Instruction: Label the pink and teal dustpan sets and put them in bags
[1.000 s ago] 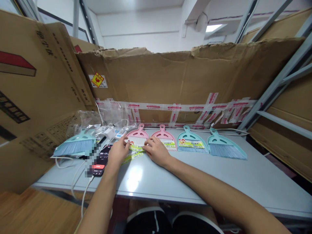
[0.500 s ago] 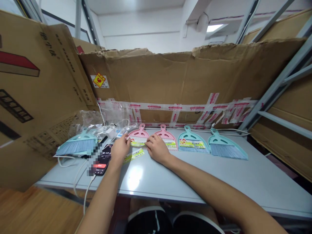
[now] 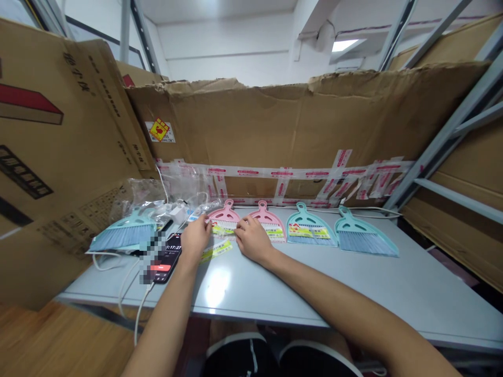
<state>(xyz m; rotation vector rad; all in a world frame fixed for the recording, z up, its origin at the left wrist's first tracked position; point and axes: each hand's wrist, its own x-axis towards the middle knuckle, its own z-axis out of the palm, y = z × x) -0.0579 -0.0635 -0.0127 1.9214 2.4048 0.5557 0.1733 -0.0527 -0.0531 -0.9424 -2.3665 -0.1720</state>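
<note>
A pink dustpan [image 3: 227, 206] with a white-bristled brush lies flat at the table's back, between my hands. Across its bristles runs a yellow-green paper label [image 3: 222, 230]. My left hand [image 3: 196, 237] is closed, thumb and fingers at the label's left end. My right hand [image 3: 253, 240] has curled fingers on the label's right end, partly covering a second pink dustpan [image 3: 264, 208], which carries a similar label. A loose yellow-green label [image 3: 217, 251] lies on the table just in front. Fingertip contact is partly hidden by the hands.
Two turquoise dustpans with brushes [image 3: 310, 222] [image 3: 363, 241] lie to the right, the nearer one labelled. More turquoise dustpans [image 3: 128, 235] sit at left beside clear plastic wrap [image 3: 184, 180]. A phone [image 3: 168, 259] with white cables lies by my left forearm. Cardboard [image 3: 251, 125] walls the back.
Both hands stay almost in place, with a slight shift of the left fingers. The label between them sits a little differently on the pink dustpan's brush.
</note>
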